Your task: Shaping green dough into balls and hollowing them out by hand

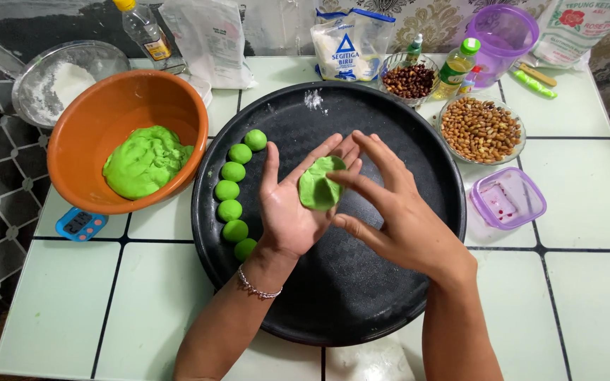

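hands | left point(292, 204) palm up (flat) | right point(390, 212) fingertips pressing down

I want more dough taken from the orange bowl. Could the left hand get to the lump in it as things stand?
Probably not right away. The left hand lies palm up with a flattened green dough piece on it, pressed by the right hand. The path to the dough lump in the orange bowl looks open otherwise.
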